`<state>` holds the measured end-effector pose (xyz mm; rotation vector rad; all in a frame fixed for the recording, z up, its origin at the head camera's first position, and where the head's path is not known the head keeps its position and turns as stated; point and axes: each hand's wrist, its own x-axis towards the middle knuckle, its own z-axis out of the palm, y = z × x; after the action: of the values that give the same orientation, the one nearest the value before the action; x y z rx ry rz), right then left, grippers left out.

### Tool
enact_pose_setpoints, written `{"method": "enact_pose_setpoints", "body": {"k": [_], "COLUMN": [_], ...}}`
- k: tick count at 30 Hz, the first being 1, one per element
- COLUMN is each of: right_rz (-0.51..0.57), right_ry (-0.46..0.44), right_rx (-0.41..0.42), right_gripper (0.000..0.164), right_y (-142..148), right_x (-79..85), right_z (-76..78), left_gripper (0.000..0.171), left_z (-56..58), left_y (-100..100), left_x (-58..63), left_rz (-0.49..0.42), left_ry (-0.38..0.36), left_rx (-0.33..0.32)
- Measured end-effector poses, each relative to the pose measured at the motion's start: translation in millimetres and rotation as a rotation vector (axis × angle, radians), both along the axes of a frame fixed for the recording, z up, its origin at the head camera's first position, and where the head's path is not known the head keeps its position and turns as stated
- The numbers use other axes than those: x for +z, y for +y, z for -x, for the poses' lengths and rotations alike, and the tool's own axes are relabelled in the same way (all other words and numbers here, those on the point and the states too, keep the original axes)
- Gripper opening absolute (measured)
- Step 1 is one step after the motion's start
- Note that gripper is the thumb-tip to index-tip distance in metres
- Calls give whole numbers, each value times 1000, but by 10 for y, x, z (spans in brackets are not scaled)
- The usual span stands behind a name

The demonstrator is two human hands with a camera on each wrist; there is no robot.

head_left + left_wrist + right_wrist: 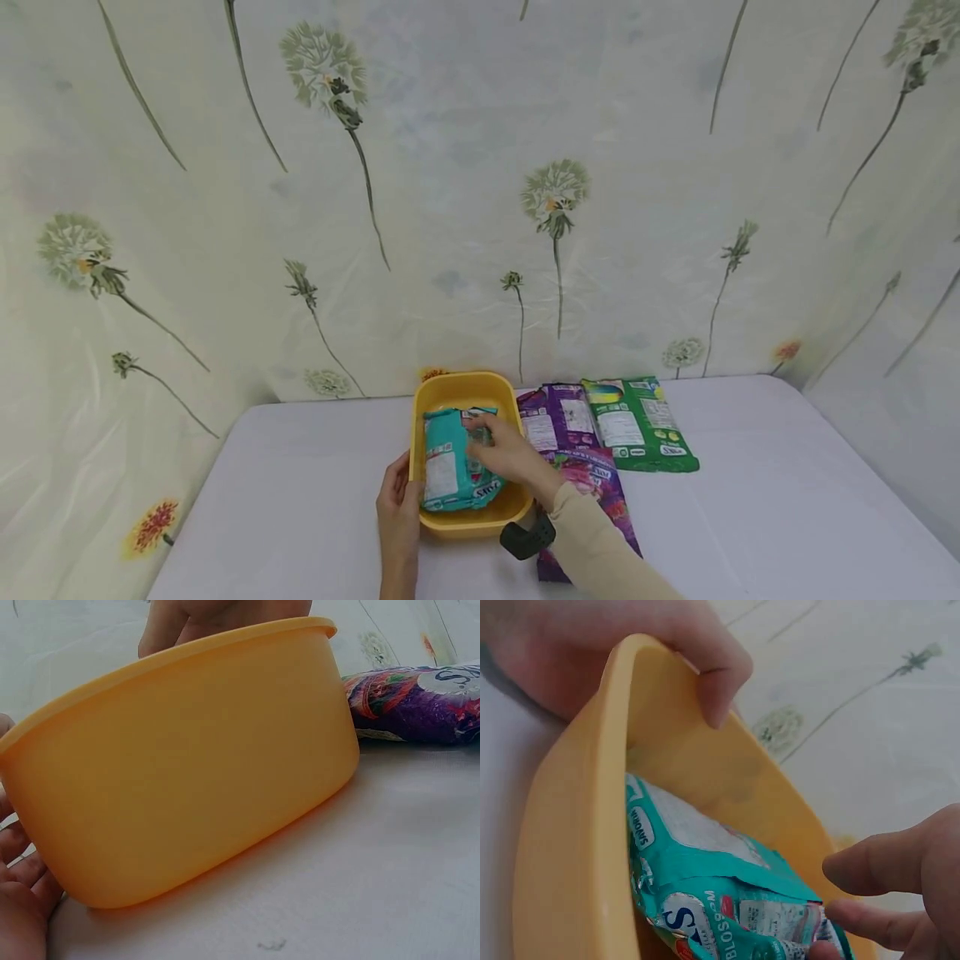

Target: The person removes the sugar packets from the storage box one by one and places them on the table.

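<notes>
A yellow plastic tub (468,528) stands on the white-covered table. My left hand (399,504) grips its left side; in the right wrist view the thumb (718,694) hooks over the rim. Inside the tub lie teal packets (442,450), slightly crumpled and tilted, with white label panels; how many overlap there I cannot tell. Reaching in from the right, my right hand (510,450) rests its fingertips on the teal packaging. In the right wrist view its fingers (885,862) are extended and spread apart at the packet's edge.
Purple packets, one at the back (573,417) and one nearer (618,508), lie right of the tub, under my right forearm. A green packet (637,425) lies farther right. A dark band (528,537) is on my right wrist. Behind the table hangs a dandelion-printed sheet (450,208).
</notes>
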<state>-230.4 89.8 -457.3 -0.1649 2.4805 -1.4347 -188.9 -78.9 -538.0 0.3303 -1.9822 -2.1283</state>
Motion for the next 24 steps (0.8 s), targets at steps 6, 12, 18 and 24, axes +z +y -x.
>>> {"method": "enact_pose_setpoints", "body": {"k": [6,12,18,24], "right_rz": [15,51,160,228], "right_ry": [41,161,146,100], "right_rx": [-42,-55,-43,-35], "right_gripper": [37,32,30,31], "right_y": [2,-28,-44,-44], "right_x": [8,-20,-22,-75], "right_z": [-37,-54,-61,-110], "left_gripper": [45,45,44,43], "left_z": [3,10,18,-9], "left_y": [-6,2,1,5], "left_x": [-5,1,23,26], "left_rz": [-14,-19,-9,19], "left_ry": [6,18,10,-3], "left_rx": [-5,-7,-1,8]}}
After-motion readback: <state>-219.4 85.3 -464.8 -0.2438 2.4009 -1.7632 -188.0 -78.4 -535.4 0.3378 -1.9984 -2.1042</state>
